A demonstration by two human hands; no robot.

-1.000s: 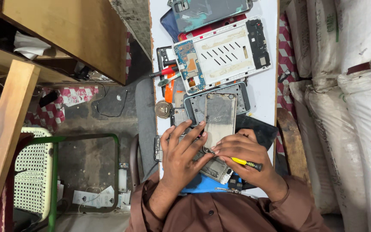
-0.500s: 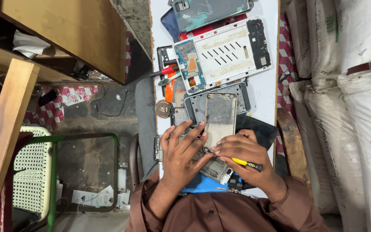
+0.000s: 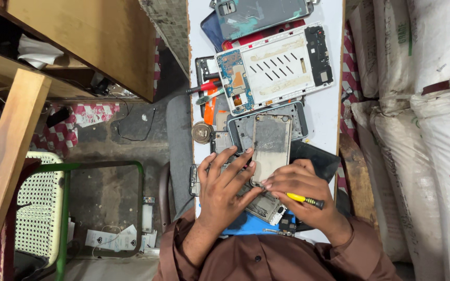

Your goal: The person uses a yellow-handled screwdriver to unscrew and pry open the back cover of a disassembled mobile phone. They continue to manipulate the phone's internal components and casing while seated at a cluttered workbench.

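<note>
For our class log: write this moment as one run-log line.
left hand: on opened phone | right hand: holds yellow screwdriver | bench: phone parts

Both hands lie on an opened phone (image 3: 259, 203) at the table's (image 3: 326, 112) near edge (more phone frames (image 3: 277, 67) lie behind).

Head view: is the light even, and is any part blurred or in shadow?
Head view: soft, even light on the white table; no strong glare. The left hand, the right hand and the yellow-handled screwdriver are sharp. The space under the wooden bench at upper left is dark. The white sacks look bright, slightly washed.
</note>
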